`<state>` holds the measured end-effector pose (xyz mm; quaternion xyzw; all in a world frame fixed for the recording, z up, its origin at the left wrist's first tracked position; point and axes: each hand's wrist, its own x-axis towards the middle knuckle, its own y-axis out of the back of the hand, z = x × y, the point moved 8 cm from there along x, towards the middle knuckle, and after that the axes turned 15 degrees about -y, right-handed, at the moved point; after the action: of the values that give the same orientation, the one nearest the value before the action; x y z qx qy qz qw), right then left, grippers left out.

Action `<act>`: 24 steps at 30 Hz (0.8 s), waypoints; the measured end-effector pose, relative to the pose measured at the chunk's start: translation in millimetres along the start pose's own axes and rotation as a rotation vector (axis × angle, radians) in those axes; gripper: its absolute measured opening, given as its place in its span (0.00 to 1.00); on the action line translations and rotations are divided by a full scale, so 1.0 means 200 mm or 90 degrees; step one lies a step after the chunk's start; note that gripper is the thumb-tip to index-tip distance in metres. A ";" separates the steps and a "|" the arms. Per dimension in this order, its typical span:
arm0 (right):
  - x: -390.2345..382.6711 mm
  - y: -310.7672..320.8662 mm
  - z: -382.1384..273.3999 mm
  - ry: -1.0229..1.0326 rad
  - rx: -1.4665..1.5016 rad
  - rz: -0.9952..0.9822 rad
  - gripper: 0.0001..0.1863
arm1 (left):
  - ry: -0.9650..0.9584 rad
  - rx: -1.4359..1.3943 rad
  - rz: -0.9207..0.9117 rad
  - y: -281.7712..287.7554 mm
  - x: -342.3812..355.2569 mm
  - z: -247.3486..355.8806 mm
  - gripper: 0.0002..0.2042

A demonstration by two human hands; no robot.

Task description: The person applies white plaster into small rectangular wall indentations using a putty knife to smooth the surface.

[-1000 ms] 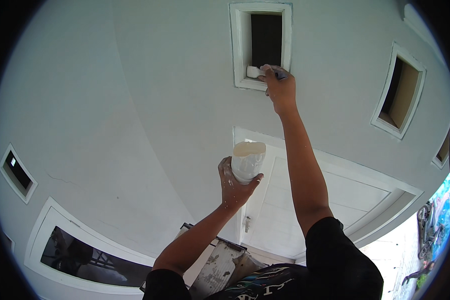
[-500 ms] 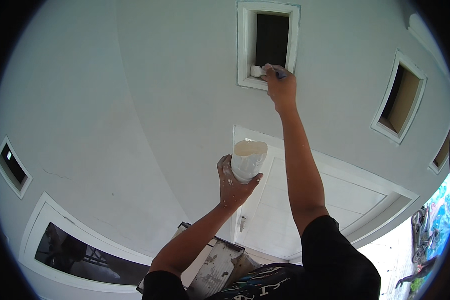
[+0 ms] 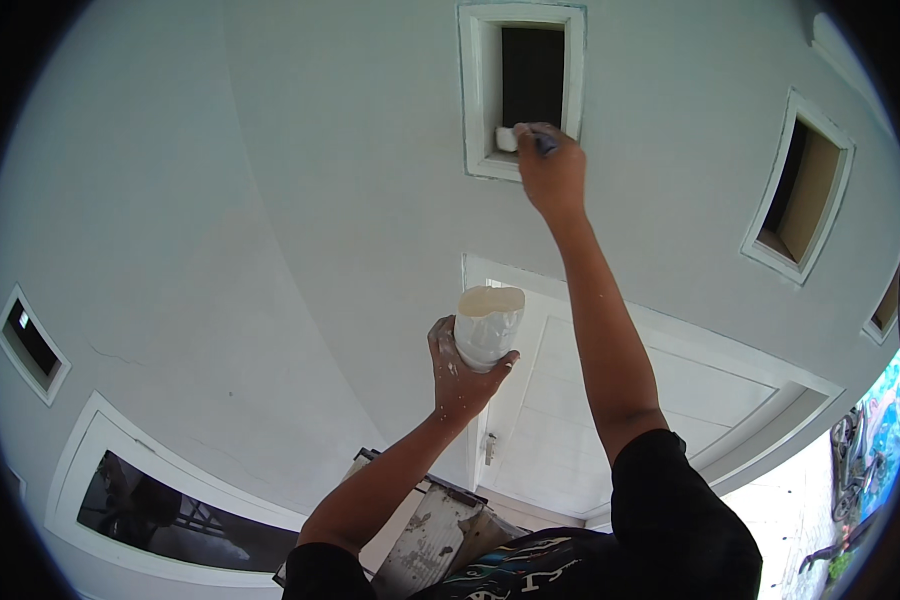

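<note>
My right hand (image 3: 552, 175) is reaching up at full stretch, fingers closed around the dark handle of a brush (image 3: 522, 137), and I am pressing its pale head against the lower left corner of a small vent (image 3: 523, 88), right where the sill meets the inner side of the white frame. My left hand (image 3: 460, 372) is sitting lower and nearer my chest, fingers and thumb wrapped around the bottom of a cup (image 3: 487, 325), a cut-off white plastic container that I am holding upright with its open top showing pale paint inside. Paint flecks are dotting my left hand and both forearms. The cup and the brush are well apart, the cup hanging roughly below the vent. The wall (image 3: 270, 220) around both hands is a plain pale grey. Behind the cup a white door (image 3: 590, 420) is standing in its frame, its handle showing just beside my left wrist. A second vent (image 3: 798, 190) is opening to the right, a third (image 3: 32, 343) far to the left, and a dark window (image 3: 160, 515) is lying at the lower left. A paint-spattered ladder (image 3: 430, 540) is showing beneath my left forearm, next to my black sleeve.
</note>
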<state>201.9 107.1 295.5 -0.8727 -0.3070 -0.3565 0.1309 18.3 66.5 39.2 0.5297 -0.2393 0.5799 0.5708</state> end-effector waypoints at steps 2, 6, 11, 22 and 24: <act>0.02 -0.02 0.10 -0.061 0.019 -0.032 0.12 | -0.013 -0.001 -0.002 -0.02 0.00 0.02 0.52; -0.04 0.00 0.18 -0.312 0.284 -0.151 0.16 | 0.028 -0.003 -0.009 0.01 0.00 -0.01 0.51; -0.02 0.13 0.11 -0.289 0.335 -0.100 0.16 | 0.045 -0.018 -0.018 0.01 0.02 0.00 0.50; 0.08 -0.14 0.12 0.007 -0.014 0.026 0.10 | -0.008 -0.024 0.010 -0.01 0.01 0.02 0.51; 0.08 -0.12 0.13 -0.097 0.018 -0.014 0.10 | 0.014 -0.028 -0.011 -0.01 0.01 0.02 0.51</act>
<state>209.9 144.0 287.3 -0.8919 -0.3309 -0.2860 0.1151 20.6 64.5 40.9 0.5127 -0.2414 0.5751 0.5900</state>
